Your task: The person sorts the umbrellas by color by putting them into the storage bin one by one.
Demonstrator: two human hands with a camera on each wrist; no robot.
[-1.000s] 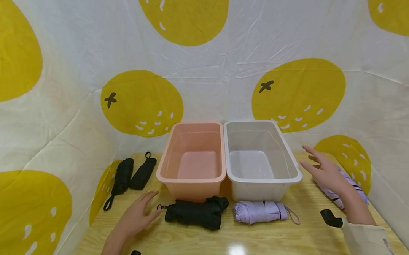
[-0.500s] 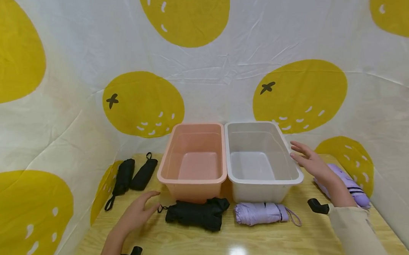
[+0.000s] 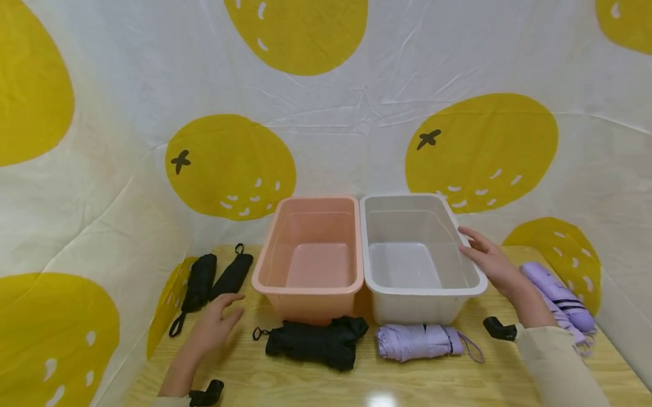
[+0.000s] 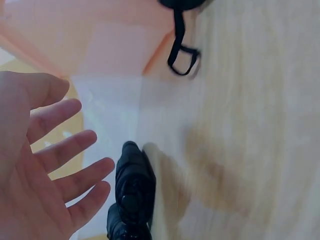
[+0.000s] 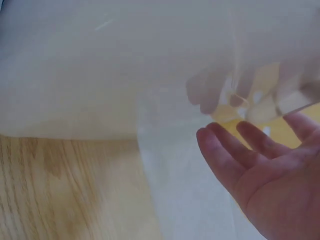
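My left hand (image 3: 211, 326) hovers over the table's left side, fingers spread and holding nothing. Beyond it lie two folded black umbrellas (image 3: 199, 280), seen end-on in the left wrist view as dark bundles (image 4: 135, 185). To its right, a third black umbrella (image 3: 311, 344) lies in front of the pink bin (image 3: 306, 292), its loop towards the hand. My right hand (image 3: 495, 265) is at the right rim of the white bin (image 3: 426, 291), fingers extended; whether they touch it I cannot tell. A folded lavender umbrella (image 3: 418, 342) lies before that bin.
More lavender umbrella fabric (image 3: 559, 292) lies at the right table edge, partly behind my right forearm. The two bins stand side by side against a white cloth backdrop (image 3: 334, 149) with yellow fruit prints. The wooden table (image 3: 307, 394) reflects light in front.
My right hand has moved left to the white bin's rim, uncovering the lavender umbrellas at the right. My left hand has drifted slightly left, away from the front black umbrella's loop.
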